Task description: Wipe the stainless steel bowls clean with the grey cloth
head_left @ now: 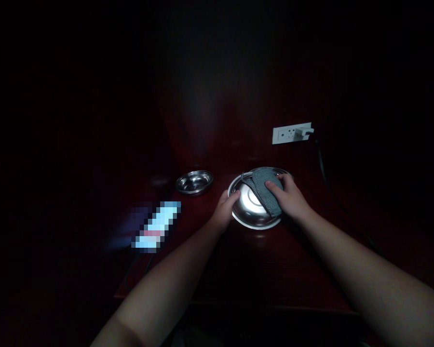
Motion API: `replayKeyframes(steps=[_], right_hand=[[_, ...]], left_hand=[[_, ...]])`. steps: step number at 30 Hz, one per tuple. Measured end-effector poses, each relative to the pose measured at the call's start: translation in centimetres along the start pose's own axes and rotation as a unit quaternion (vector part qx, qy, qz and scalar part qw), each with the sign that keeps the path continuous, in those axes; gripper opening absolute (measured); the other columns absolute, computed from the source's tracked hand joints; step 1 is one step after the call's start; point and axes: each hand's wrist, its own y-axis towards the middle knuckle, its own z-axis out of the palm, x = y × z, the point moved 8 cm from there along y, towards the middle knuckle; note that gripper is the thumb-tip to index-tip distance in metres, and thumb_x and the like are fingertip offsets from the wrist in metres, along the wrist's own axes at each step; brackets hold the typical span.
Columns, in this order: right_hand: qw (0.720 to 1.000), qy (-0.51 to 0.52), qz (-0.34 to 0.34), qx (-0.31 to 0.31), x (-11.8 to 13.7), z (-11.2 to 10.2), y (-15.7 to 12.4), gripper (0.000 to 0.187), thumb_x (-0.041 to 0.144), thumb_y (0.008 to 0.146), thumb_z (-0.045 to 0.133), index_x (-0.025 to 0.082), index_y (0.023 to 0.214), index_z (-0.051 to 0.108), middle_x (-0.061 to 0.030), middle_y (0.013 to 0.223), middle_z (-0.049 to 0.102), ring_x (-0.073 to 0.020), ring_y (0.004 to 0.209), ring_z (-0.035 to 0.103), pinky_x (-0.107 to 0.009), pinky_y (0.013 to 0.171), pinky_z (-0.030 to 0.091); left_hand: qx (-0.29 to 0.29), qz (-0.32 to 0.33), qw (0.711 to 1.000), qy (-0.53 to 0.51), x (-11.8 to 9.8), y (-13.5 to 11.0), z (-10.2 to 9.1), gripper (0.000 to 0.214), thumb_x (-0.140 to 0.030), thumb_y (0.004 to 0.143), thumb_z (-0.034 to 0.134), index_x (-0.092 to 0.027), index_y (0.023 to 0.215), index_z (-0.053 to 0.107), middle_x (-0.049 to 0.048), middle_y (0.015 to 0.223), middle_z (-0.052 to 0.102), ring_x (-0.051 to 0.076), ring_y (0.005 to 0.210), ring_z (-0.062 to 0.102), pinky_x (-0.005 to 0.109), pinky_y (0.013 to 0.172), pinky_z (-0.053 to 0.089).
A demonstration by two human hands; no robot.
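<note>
A shiny metal bowl (pixel 251 222) is tilted up above the dark red table, its round base ring facing me. My left hand (pixel 224 210) grips the rim at its left side, thumb on the metal and the other fingers hidden behind. Closed over a folded grey-green cloth (pixel 263 185), my right hand (pixel 288 196) presses it against the upper right of the bowl. Part of another metal rim (pixel 280 170) shows just behind the cloth; how many pieces it belongs to I cannot tell.
Left of the bowl, shallow metal dishes (pixel 194 183) rest on the table (pixel 260 270). A lit, pixelated phone-like screen (pixel 158 226) lies nearer, with a cable below it. On the back wall a white socket (pixel 292 133) holds a plug, its dark cord (pixel 322 166) hanging down right.
</note>
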Motion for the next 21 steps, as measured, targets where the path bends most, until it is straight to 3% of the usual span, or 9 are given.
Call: replayKeyframes(steps=[21], right_hand=[[1.000,0.014,-0.020,-0.008,0.11,-0.04,0.06,0.047,0.062,0.068,0.056,0.023,0.093,0.048,-0.0042,0.089,0.059,-0.0226,0.077,0.057,-0.036,0.067,0.045]], left_hand=[[0.012,0.007,1.000,-0.004,0.15,0.21,-0.01,0.040,-0.036,0.067,0.070,-0.016,0.100,0.061,0.0079,0.097,0.066,0.023,0.095,0.061,0.040,0.090,0.044]])
